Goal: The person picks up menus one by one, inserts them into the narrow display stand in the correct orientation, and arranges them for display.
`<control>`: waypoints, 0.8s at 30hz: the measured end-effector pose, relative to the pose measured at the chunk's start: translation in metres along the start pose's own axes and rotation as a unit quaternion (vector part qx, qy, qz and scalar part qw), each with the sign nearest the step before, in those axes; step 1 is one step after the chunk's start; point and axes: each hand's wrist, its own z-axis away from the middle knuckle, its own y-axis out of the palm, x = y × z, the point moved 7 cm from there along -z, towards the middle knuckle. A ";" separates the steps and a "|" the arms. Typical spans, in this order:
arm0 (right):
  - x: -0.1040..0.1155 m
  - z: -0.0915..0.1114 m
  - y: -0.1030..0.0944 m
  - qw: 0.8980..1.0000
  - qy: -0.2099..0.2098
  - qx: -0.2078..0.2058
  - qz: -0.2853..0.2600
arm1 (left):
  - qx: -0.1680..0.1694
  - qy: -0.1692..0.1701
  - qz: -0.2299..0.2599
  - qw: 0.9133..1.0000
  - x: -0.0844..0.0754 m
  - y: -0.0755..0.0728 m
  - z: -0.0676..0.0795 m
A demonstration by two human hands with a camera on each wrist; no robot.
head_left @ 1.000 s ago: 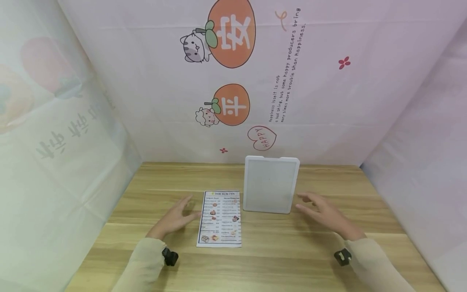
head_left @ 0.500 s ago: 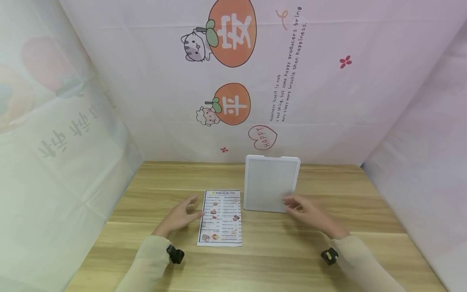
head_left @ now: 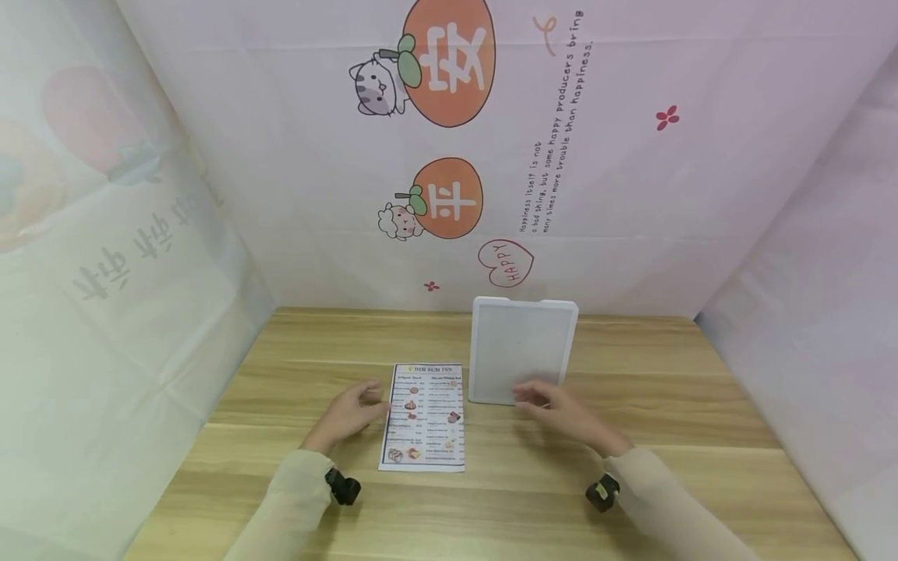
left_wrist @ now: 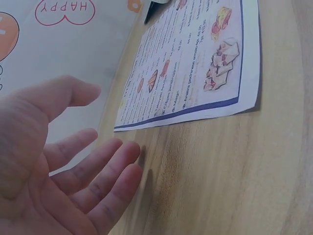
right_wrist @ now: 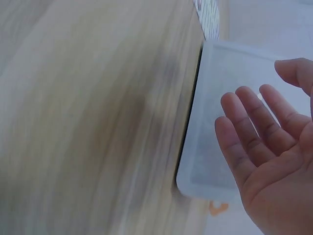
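Observation:
A printed menu sheet (head_left: 442, 436) headed "DIM SUM INN" lies flat on the wooden table. My left hand (head_left: 348, 417) is at its left edge, thumb tip close to the border, fingers relaxed around nothing. The left wrist view shows these fingers (left_wrist: 102, 181) spread and slightly bent beside the menu. To the right of the menu, a white rectangular frame with a greyish panel (head_left: 519, 343) stands upright, leaning back a little. My right hand (head_left: 564, 417) is in front of its lower part, with nothing held. In the right wrist view the fingers (right_wrist: 254, 127) extend loosely in front of the panel.
The wooden table (head_left: 491, 506) ends at a printed cloth backdrop (head_left: 337, 265) behind the white frame. Pale cloth walls (head_left: 821, 273) rise on both sides. A small black camera (head_left: 342, 487) is strapped to each wrist.
My right hand has moved left from beside the white frame to in front of its lower part. The left hand has shifted slightly right, nearer the menu. The menu and frame stay put.

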 end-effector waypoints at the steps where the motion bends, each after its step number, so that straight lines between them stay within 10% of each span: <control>1: 0.000 -0.001 0.002 1.000 0.006 0.000 -0.003 | -0.001 -0.005 0.002 1.000 0.001 0.001 -0.001; 24: 0.001 -0.025 0.058 0.969 0.121 0.110 -0.184 | -0.027 -0.077 0.077 0.994 0.009 0.010 -0.008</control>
